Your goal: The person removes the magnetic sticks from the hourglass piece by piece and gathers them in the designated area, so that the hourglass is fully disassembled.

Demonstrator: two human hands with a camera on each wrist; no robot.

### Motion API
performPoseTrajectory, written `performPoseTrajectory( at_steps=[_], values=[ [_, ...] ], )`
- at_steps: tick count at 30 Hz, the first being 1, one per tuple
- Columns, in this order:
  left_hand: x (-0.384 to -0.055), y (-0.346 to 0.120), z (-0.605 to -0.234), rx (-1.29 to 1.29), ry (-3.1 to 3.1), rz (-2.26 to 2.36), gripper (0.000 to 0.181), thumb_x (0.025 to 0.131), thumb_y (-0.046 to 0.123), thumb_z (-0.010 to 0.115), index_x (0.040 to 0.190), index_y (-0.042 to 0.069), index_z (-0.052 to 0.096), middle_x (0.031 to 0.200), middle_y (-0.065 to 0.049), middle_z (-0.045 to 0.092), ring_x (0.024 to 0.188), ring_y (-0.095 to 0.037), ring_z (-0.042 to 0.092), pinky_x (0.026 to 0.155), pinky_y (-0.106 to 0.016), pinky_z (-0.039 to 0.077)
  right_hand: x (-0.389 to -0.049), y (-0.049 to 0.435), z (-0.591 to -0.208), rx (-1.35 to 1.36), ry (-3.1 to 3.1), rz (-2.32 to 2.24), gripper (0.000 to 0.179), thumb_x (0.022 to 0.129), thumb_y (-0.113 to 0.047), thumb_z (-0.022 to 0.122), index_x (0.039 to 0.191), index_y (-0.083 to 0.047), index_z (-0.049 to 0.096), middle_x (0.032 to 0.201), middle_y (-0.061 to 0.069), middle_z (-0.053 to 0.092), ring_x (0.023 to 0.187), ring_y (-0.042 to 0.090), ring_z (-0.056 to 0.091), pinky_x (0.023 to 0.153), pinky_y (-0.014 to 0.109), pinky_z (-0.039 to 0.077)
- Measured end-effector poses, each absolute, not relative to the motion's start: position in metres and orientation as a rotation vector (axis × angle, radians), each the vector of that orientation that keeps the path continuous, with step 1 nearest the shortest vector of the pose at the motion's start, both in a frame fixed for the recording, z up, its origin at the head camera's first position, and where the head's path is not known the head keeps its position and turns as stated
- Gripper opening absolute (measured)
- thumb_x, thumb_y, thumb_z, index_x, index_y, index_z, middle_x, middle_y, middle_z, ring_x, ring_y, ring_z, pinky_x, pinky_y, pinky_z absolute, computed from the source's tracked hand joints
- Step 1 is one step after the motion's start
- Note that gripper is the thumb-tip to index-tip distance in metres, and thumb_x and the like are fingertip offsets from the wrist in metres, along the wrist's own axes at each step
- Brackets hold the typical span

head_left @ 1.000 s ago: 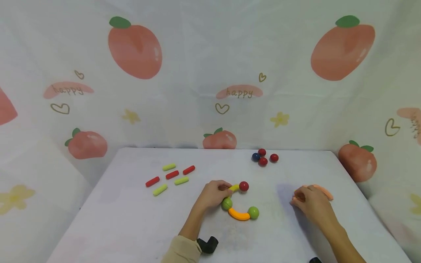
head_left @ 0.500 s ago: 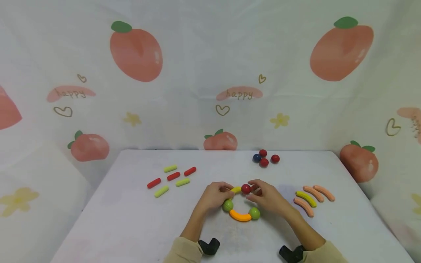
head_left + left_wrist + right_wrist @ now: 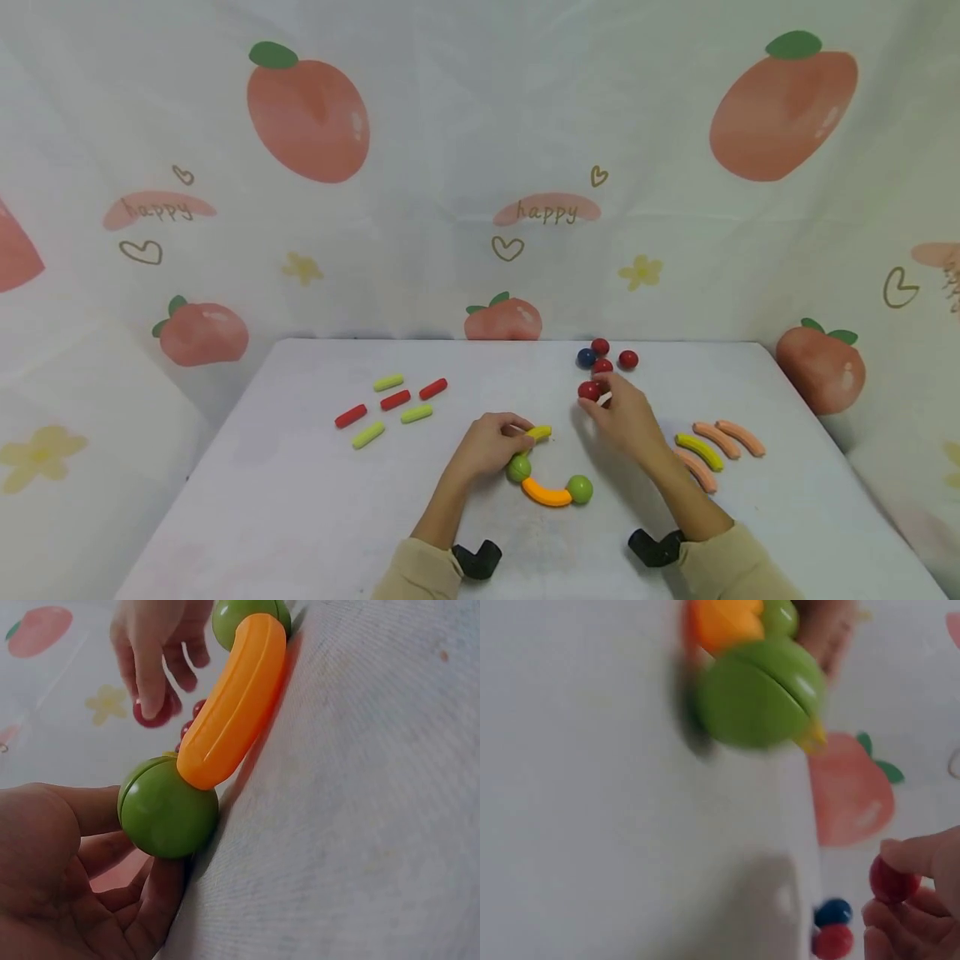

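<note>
My left hand (image 3: 489,443) pinches the yellow curved piece (image 3: 542,432) at the left of a partial ring. Below that piece sits a green ball (image 3: 518,468), joined to an orange curved piece (image 3: 545,493) with a second green ball (image 3: 580,489) at its other end. In the left wrist view, the thumb and fingers lie right at the nearer green ball (image 3: 169,808), and the yellow piece is mostly hidden behind it. My right hand (image 3: 628,419) holds a red ball (image 3: 588,391) between thumb and fingertips, beyond the ring and away from the yellow piece.
Just past the right hand are a blue ball (image 3: 586,358) and several red balls (image 3: 628,359). Pink curved pieces (image 3: 740,437) and a yellow one (image 3: 699,452) lie at the right. Short red sticks (image 3: 395,400) and light green sticks (image 3: 368,435) lie at the left.
My right hand came from the pink pieces to the red ball at the yellow piece's end, then carried that ball off toward the back right. The left hand has stayed in place.
</note>
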State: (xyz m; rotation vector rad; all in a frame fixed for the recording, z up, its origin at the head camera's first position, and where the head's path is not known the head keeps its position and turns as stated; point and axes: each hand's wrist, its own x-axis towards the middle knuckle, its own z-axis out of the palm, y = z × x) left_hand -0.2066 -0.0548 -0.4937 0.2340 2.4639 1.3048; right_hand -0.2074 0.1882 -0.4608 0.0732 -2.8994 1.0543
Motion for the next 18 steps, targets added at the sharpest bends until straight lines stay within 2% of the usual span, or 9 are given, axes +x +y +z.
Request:
performPoseTrajectory(
  at_steps=[5, 11, 18],
  values=[
    [-0.207, -0.056, -0.495, 0.228, 2.459, 1.313, 0.022, 0.094, 0.033, 0.072, 0.113, 0.022, 0.076, 0.099, 0.002, 0.074, 0.085, -0.014, 0.062, 0.078, -0.03, 0.052, -0.23, 0.218, -0.447, 0.013, -2.867, 0.974, 0.044, 0.096, -0.02, 0.071, 0.129, 0.004, 0.054, 0.119, 0.024, 0.065, 0.092, 0.03, 0.063, 0.076, 0.034, 0.053],
    [-0.207, -0.054, -0.496, 0.234, 2.452, 1.328, 0.022, 0.093, 0.032, 0.073, 0.113, 0.021, 0.076, 0.099, 0.002, 0.074, 0.084, -0.014, 0.062, 0.076, -0.029, 0.051, -0.251, 0.242, -0.453, -0.104, -2.924, 0.939, 0.045, 0.095, -0.021, 0.07, 0.129, 0.007, 0.059, 0.12, 0.028, 0.061, 0.106, 0.039, 0.057, 0.09, 0.052, 0.051],
    [-0.205, -0.054, -0.496, 0.211, 2.457, 1.331, 0.022, 0.093, 0.032, 0.073, 0.113, 0.022, 0.076, 0.096, 0.003, 0.073, 0.084, -0.014, 0.062, 0.076, -0.029, 0.051, -0.263, 0.244, -0.469, -0.219, -2.989, 0.96, 0.051, 0.095, -0.022, 0.069, 0.133, 0.009, 0.055, 0.123, 0.029, 0.06, 0.109, 0.039, 0.057, 0.095, 0.053, 0.051]
  ],
)
